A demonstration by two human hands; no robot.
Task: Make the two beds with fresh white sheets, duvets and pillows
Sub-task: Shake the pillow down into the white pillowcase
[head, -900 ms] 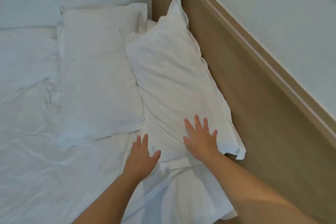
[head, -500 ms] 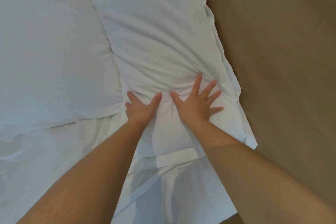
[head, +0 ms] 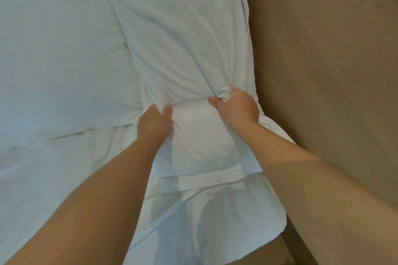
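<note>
head view: two bare hands bunch a white pillow at the right side of a bed.
the pillow (head: 183, 38) lies lengthways against a tan wooden panel (head: 323, 71), with a second pillow (head: 60, 49) to its left, on a white sheet (head: 53, 178). the left hand (head: 154, 123) has its fingers curled into the pillow's left side, thumb on top. the right hand (head: 237, 107) clenches a knot of fabric on its right side. it looks soft, light and floppy, with a loose case end trailing near. a fistful at each side, through case and filling, seems the surest hold.
</note>
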